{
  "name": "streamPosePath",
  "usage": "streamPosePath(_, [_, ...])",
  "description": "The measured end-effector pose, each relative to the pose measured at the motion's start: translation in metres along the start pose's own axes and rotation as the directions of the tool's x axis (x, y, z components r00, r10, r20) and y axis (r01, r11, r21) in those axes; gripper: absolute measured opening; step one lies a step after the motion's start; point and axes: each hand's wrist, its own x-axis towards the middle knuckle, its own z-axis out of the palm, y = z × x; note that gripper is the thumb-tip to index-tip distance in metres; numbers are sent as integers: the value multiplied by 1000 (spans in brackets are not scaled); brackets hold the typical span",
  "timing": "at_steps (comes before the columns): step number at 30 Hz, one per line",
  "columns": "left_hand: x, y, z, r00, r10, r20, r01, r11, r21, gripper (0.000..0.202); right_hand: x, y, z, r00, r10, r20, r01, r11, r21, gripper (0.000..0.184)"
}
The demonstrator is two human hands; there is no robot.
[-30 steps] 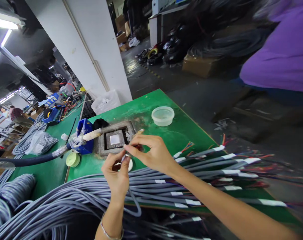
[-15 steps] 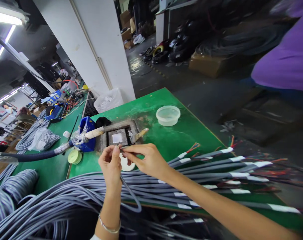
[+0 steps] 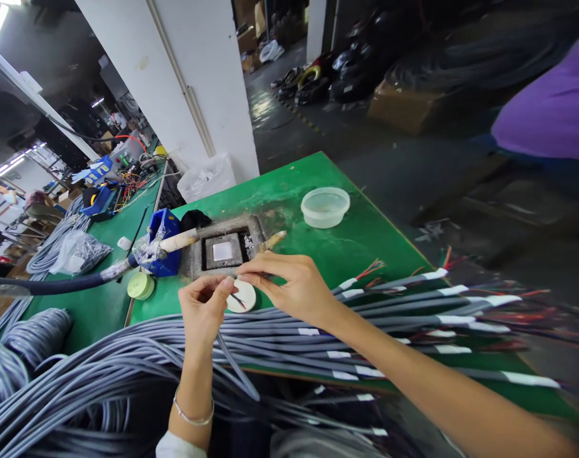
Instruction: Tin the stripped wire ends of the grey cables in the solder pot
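My left hand is closed in a pinch around the end of a grey cable, which hangs in a loop below it. Close beside it, my right hand pinches thin wires at that cable's end; the fingers hide most of them. Thin dark and reddish wire tips show below the fingers, over a white round disc on the table. Just beyond the hands is a grimy square solder pot with a shiny silver surface. A bundle of grey cables with white-taped ends runs under both wrists.
A pale hose nozzle reaches over the pot's left side, by a blue bin. A clear plastic bowl stands on the green table. A green round tub is at left. Someone in purple is at far right.
My hands are slightly farther apart, the left one a little to the left. Wire tips now show over the white disc. The camera view has shifted a little.
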Motion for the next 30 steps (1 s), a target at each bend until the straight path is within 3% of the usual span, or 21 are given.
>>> streamPosePath(4, [4, 1, -8, 999, -27, 39, 23, 995, 97, 27, -1, 1, 1, 997, 77, 29, -76, 997, -33, 16])
streamPosePath(7, [17, -2, -20, 996, -56, 73, 33, 961, 275, 21, 1, 3, -3, 981, 192, -30, -193, 979, -66, 18])
streamPosePath(10, [34, -11, -31, 968, -178, 176, 65, 859, 509, 14, 3, 6, -7, 959, 265, -100, -274, 956, -102, 19])
streamPosePath(15, [54, -28, -34, 930, -280, 240, -17, 619, 785, 12, 2, 8, -7, 963, 269, -21, -270, 958, -97, 19])
streamPosePath(24, [61, -38, -28, 918, -296, 265, -97, 479, 872, 15, 2, 8, -8, 969, 249, -2, -246, 959, -142, 19])
streamPosePath(30, [66, -30, -30, 932, -204, 298, -173, 474, 863, 16, 3, 9, -11, 965, 259, -26, -260, 950, -172, 18])
